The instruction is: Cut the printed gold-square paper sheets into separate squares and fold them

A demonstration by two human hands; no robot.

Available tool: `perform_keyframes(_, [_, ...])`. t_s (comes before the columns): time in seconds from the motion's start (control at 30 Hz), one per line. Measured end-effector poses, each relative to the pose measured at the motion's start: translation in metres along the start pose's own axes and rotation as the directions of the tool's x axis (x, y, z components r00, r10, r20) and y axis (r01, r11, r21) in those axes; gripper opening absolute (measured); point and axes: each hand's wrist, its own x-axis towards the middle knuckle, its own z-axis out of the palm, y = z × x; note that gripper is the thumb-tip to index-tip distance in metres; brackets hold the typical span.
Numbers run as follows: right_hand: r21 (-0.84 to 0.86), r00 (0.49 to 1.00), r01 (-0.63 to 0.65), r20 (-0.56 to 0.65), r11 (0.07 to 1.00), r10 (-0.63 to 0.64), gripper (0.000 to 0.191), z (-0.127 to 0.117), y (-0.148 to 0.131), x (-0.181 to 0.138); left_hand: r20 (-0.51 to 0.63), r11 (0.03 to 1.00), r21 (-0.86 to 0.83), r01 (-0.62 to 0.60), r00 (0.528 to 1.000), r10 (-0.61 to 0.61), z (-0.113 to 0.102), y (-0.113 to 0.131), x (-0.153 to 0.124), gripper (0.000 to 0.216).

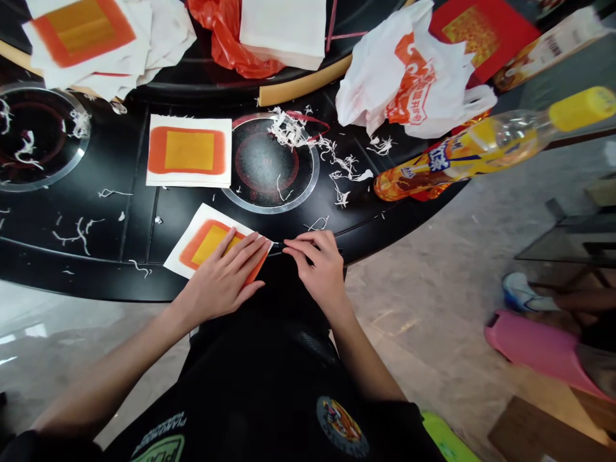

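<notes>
A white paper sheet (197, 240) with an orange frame and a yellow centre lies at the near edge of the black table (120, 256). My left hand (224, 279) rests flat on its right part, fingers stretched out together. My right hand (320, 266) sits just right of the sheet's corner, fingers curled and pinched at the table edge close to that corner; what it grips is too small to make out. A second sheet of the same kind (188, 151) lies farther back.
A round inset hotplate (272, 167) strewn with white paper shreds sits mid-table, another (33, 138) at far left. A bottle of orange drink (481, 151) lies on its side at right, behind it a white plastic bag (409, 70). Paper stacks (283, 29) stand at the back.
</notes>
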Motion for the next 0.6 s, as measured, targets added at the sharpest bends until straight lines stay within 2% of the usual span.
perform_keyframes(0.6, [-0.022,0.997,-0.074,0.023,0.997,0.075,0.023,0.0024,-0.0046,0.0049,0.039,0.994,-0.111,0.019,0.999,-0.014,-0.0082,-0.0004,0.0046,0.069])
